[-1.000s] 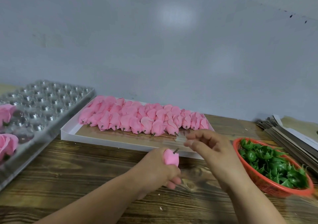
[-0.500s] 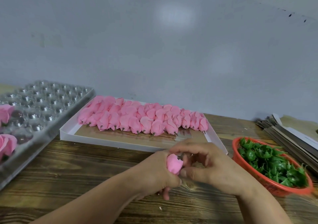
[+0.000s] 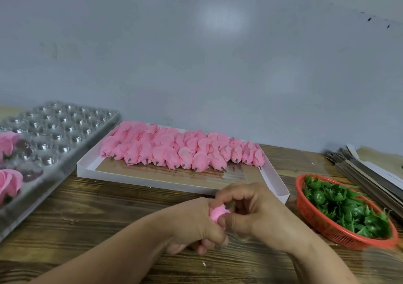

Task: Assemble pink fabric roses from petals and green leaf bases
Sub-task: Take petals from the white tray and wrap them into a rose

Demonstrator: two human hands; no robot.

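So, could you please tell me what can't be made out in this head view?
- Pink bud: mostly hidden by the left hand and right hand; whether a leaf base is on cannot be told.
- Clear plastic tray: cut off by the left edge.
- Red basket: near rim blurred.

2 bare forearms, no sleeves, rings or gloves visible.
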